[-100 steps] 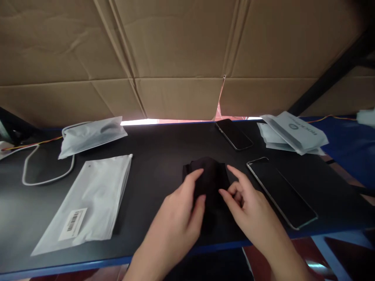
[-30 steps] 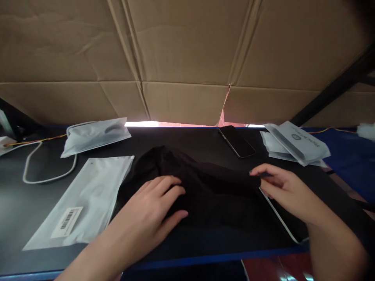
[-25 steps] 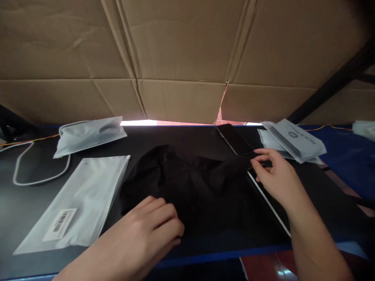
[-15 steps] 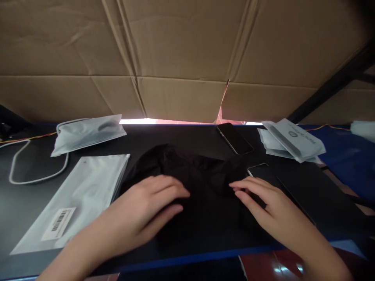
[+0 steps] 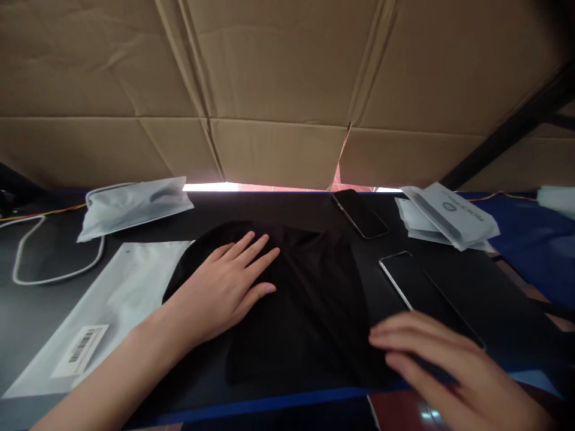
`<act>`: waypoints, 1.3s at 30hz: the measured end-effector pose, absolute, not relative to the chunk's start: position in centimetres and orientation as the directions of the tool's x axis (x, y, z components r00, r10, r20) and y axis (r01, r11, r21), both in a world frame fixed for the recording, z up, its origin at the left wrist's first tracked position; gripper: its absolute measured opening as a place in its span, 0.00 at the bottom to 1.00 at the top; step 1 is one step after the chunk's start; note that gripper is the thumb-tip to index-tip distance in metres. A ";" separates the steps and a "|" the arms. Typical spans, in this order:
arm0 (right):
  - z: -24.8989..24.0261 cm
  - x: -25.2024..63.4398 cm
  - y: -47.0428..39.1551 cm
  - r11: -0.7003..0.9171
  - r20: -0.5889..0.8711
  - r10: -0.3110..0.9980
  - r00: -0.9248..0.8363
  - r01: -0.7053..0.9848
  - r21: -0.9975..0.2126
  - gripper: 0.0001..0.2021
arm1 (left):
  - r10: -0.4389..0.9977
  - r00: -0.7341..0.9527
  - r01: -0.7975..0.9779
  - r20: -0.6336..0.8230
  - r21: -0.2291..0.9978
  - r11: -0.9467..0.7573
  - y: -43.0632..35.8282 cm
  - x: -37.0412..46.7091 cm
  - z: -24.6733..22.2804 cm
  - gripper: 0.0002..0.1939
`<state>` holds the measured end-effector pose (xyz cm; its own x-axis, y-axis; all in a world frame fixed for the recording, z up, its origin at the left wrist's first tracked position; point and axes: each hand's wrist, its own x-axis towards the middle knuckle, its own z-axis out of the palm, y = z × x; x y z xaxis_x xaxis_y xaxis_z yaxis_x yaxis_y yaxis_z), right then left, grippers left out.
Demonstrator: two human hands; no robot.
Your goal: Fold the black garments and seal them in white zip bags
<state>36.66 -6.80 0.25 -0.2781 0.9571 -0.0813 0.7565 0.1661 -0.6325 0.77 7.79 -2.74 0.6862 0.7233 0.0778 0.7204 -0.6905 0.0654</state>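
Note:
A black cloth item (image 5: 309, 311), soft and thin, lies spread with some wrinkles on the dark tabletop; its exact kind is hard to make out. My left hand (image 5: 238, 275) rests flat on its left part, fingers spread. Near its lower right corner is my right hand (image 5: 435, 359), slightly blurred, fingers loosely bent and thumb apart, with nothing seen in it. Left of the cloth lies a frosted plastic pouch (image 5: 121, 293) with a barcode label (image 5: 81, 350), partly under my left forearm.
Right of the cloth are a dark phone (image 5: 359, 212) and a silver-edged phone (image 5: 395, 275). Printed white pouches (image 5: 449, 215) lie at the back right. Another frosted pouch (image 5: 139, 206) and a white cable (image 5: 18, 257) are at the left. A cardboard sheet (image 5: 269, 90) stands behind.
The bunched black cloth now lies flatter and wider. My left hand has spread out flat on it. My right hand has moved down and right, uncovering more of the silver-edged phone.

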 end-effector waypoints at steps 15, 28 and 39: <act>-3.6 33.7 -2.2 0.378 0.104 0.925 -0.365 0.912 -0.163 0.27 | 0.534 0.838 0.514 0.113 0.168 -0.841 3.8 1.0 -2.3 0.58; -2.9 30.7 6.9 0.309 0.176 0.942 -0.284 0.942 -0.134 0.24 | 0.740 0.665 0.733 0.101 0.105 -0.672 11.5 3.8 -2.9 0.32; 0.4 34.5 6.2 0.332 0.381 0.884 -0.272 0.938 -0.100 0.06 | 0.709 0.664 0.739 0.238 -0.064 -0.670 11.7 0.8 1.6 0.16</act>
